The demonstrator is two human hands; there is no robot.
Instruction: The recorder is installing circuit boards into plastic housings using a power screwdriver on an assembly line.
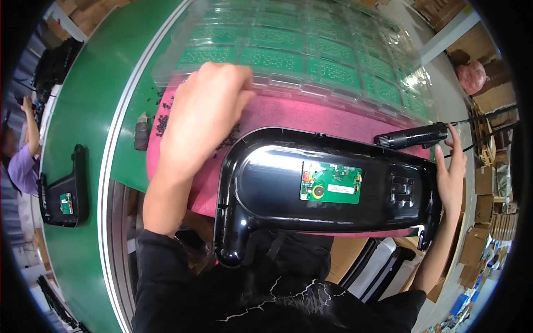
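Observation:
A black plastic housing [266,208] lies face down across the pink mat [277,114] in front of me, its hollow side up. Set into its middle is a green circuit board [347,176] with a round component. My left hand [208,102] is over the mat beyond the housing's left end, fingers curled down; whatever they pinch is hidden. Small black screws [162,119] are scattered around that hand. At the right, my right hand [452,164] has its thumb and fingers around the rear end of a black electric screwdriver [408,137], which points left.
Clear plastic trays [272,55] holding green boards stand behind the mat. A dark cylindrical piece [142,133] sits left of the mat. Another housing [65,194] lies on the green bench at far left, near a person in purple [25,169]. Cables trail right.

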